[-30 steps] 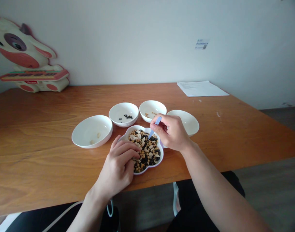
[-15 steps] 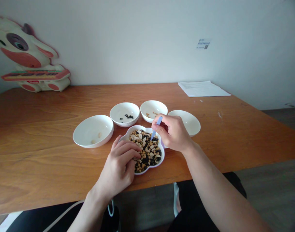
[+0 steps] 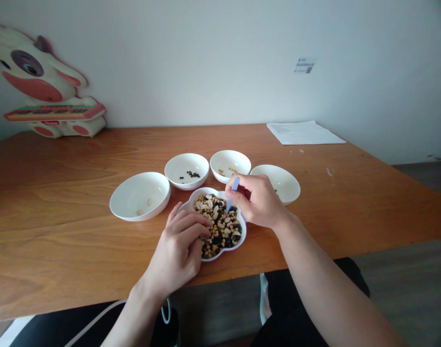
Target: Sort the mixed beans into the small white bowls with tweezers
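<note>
A white scalloped dish (image 3: 243,239) near the table's front holds a mix of black beans, yellow beans and pale peanut halves. My left hand (image 3: 180,243) grips its left side, fingers curled over the rim and reaching in above the beans. Small blue plastic tweezers (image 3: 234,193) are pinched in my right hand (image 3: 262,201), tips pointing down among the beans at the dish's upper right. Whether a bean is between the tips is too small to tell.
Four white bowls curve behind the dish: a left bowl (image 3: 124,197) with pale pieces, one (image 3: 175,166) with black beans, one (image 3: 229,158) with yellowish beans, and a right bowl (image 3: 287,180) partly behind my hand. A cow-shaped toy (image 3: 58,108) and papers (image 3: 305,132) lie farther back.
The tweezers have shifted slightly, their top leaning a little left and their tips a bit lower in the beans. My left hand and the dish have stayed put.
</note>
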`<state>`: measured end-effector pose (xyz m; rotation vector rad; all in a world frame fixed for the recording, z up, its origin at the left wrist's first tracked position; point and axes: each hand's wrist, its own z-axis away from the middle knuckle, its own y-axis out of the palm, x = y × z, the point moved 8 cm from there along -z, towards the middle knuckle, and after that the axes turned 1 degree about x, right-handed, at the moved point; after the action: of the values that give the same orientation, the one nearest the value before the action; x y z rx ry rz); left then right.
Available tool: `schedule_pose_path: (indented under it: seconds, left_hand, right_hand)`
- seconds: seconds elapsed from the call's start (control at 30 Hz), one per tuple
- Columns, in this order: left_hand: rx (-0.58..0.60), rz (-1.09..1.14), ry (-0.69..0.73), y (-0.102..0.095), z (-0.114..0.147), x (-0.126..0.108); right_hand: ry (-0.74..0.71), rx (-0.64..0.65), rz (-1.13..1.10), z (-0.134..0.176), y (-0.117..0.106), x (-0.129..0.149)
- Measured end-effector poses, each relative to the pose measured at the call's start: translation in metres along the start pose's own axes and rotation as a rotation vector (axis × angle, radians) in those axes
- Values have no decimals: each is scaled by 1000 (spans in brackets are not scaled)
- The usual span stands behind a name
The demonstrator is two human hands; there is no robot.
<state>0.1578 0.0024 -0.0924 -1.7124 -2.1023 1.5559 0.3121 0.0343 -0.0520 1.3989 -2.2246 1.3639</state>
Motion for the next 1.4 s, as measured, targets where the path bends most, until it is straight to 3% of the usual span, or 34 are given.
schedule_pose_path:
  seconds: [0.53, 1.4]
  left_hand:
    - [-4, 4, -2, 0, -1, 0]
    - [2, -5, -6, -1, 1, 0]
  right_hand:
    - [-11, 52, -22, -2, 4, 6]
    - [-64, -59, -70, 0, -3, 6]
